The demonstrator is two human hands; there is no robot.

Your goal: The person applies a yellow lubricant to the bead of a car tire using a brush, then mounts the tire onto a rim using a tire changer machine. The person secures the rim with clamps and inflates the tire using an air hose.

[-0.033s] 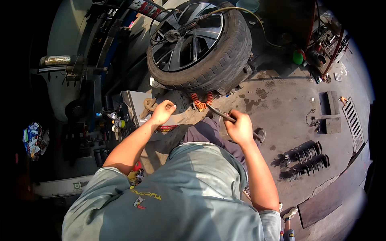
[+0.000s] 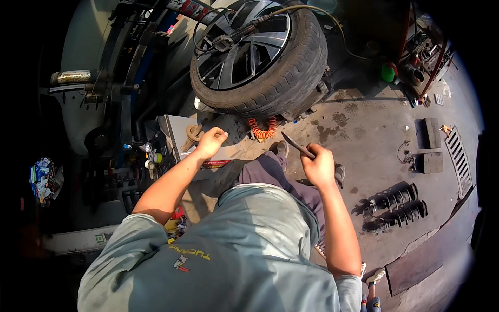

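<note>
My right hand [image 2: 318, 166] is wrapped round one end of a dark metal bar [image 2: 296, 144], whose flattened tip points forward and left, over the floor. My left hand [image 2: 210, 144] is raised with curled fingers and the thumb pressed against them; whether anything small is between them does not show. Beyond that hand, a brown ring-shaped part [image 2: 193, 135] lies on a grey box [image 2: 175, 132]. Ahead of both hands rests a large tyre [image 2: 275, 93] on an alloy rim, tilted toward me. Below its near edge sits an orange coil [image 2: 262, 129].
A dark tool with a hose [image 2: 243, 33] lies across the wheel. Two black coil-spring struts [image 2: 397, 208] lie on the floor at right, near a dark block [image 2: 431, 140] and a slotted drain grate [image 2: 458, 160]. Another person's shoe [image 2: 375, 276] shows at lower right.
My right hand has shifted slightly right with the bar, and the bar's tip has swung away from the orange coil. My left hand has barely moved.
</note>
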